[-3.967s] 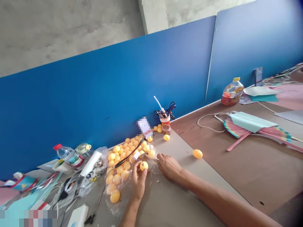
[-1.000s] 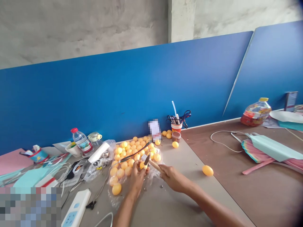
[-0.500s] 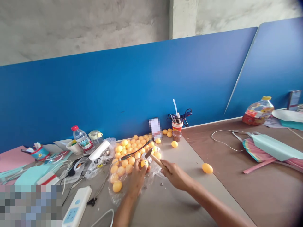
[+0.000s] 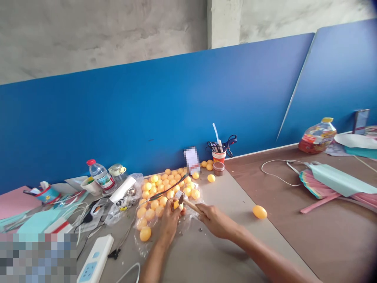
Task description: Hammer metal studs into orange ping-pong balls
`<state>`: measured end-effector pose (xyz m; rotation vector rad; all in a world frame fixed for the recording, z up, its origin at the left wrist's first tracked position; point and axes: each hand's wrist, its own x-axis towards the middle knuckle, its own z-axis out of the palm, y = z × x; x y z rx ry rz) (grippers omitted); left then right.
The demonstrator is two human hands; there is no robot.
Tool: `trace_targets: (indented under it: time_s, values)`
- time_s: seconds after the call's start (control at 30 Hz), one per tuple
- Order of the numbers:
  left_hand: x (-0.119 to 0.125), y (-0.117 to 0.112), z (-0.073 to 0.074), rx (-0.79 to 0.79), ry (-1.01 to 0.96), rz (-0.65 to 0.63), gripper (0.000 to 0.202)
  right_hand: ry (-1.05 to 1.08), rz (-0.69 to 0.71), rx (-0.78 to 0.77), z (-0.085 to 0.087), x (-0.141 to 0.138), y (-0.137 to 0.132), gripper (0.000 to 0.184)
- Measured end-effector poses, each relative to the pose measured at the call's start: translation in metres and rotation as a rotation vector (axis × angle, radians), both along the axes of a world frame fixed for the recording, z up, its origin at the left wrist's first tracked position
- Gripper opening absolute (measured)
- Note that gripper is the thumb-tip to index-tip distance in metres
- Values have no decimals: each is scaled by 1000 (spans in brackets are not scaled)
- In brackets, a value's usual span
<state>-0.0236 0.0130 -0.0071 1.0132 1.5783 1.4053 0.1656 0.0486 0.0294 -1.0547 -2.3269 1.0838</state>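
Fingers of my left hand (image 4: 170,220) are closed around an orange table tennis ball (image 4: 176,205), steadying it low over the table at the near edge of many like it. My right hand (image 4: 213,220) grips the wooden handle of a small hammer (image 4: 191,205). The hammer's dark head is at the held ball and partly covers it; whether they touch I cannot tell. Beside and behind my left hand, orange balls (image 4: 150,214) lie crowded on clear plastic film (image 4: 143,245), with a dark strap (image 4: 167,189) across them. Tiny metal bits (image 4: 200,230) lie near my right hand.
Loose orange balls (image 4: 259,212) lie on the right. A cup of pens (image 4: 219,156) and a small lidded jar (image 4: 218,169) stand by the blue partition (image 4: 132,118). To the left are a water bottle (image 4: 101,175), cables and a power strip (image 4: 96,259).
My right hand has brought the hammer's head down and left onto or right by the held ball. My left hand keeps its hold. The whole view has shifted slightly.
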Motion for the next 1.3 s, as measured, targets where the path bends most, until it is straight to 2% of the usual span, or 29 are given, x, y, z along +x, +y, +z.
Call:
trace_targets:
  time_s: [0.1,0.23,0.37,0.5,0.83,0.97,1.07,1.13,1.23,1.3]
  values:
    - [-1,2,-2,21,-143,-13,25,73,-76,57,0,4,8,16]
    - [-2,3,-2,71,-275,14,32,57,-310,157,-5,13,28,27]
    - [-5,5,-4,56,-256,2,35,-60,-496,187,-17,22,49,30]
    - [-7,5,-4,24,-268,-11,35,-216,-574,161,-26,26,59,29]
    - [-7,3,0,0,-259,-31,35,-390,-521,194,-33,23,60,26]
    - [-4,2,4,15,-215,-2,35,-434,-514,299,-29,22,54,21]
    - [-2,2,6,18,-206,-3,35,-328,-511,415,-25,18,49,24]
    - [-1,2,7,15,-209,-10,36,-200,-421,447,-24,15,44,28]
    - [-2,2,6,3,-187,-23,33,-53,-187,429,-23,9,36,24]
    - [-2,2,6,-6,-156,-25,31,2,-114,425,-21,8,32,21]
